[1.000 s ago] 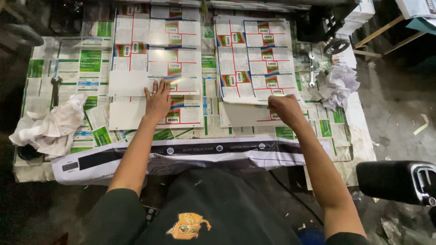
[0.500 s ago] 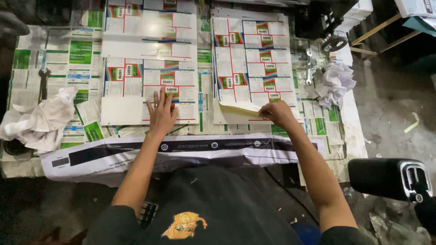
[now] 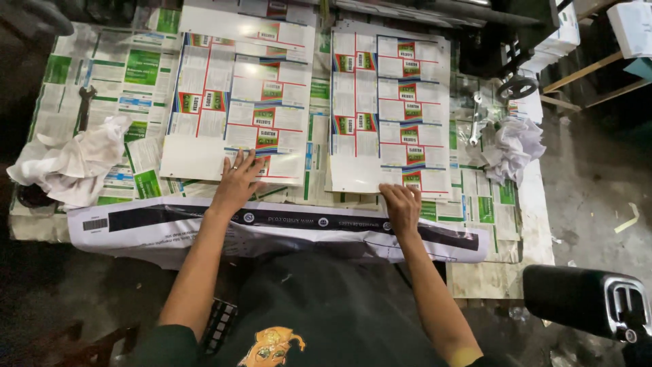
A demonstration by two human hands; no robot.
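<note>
Two stacks of printed carton sheets lie side by side on a paper-covered table (image 3: 475, 272). My left hand (image 3: 239, 178) rests flat, fingers spread, on the near edge of the left stack (image 3: 238, 102). My right hand (image 3: 402, 204) presses on the near edge of the right stack (image 3: 390, 102), fingers curled at the sheet's lower border. Neither hand lifts a sheet. A long white paper strip with a black band (image 3: 285, 224) runs across the table's front edge under my wrists.
A crumpled white cloth (image 3: 75, 160) lies at the left with a dark wrench (image 3: 85, 105) behind it. Crumpled white paper (image 3: 513, 146) and metal tools (image 3: 475, 115) sit at the right. A black-and-silver object (image 3: 591, 302) stands at lower right.
The corner of the top right sheet, lifted by my right hand earlier, now lies flat. My left hand stays on the left stack. The view has shifted slightly.
</note>
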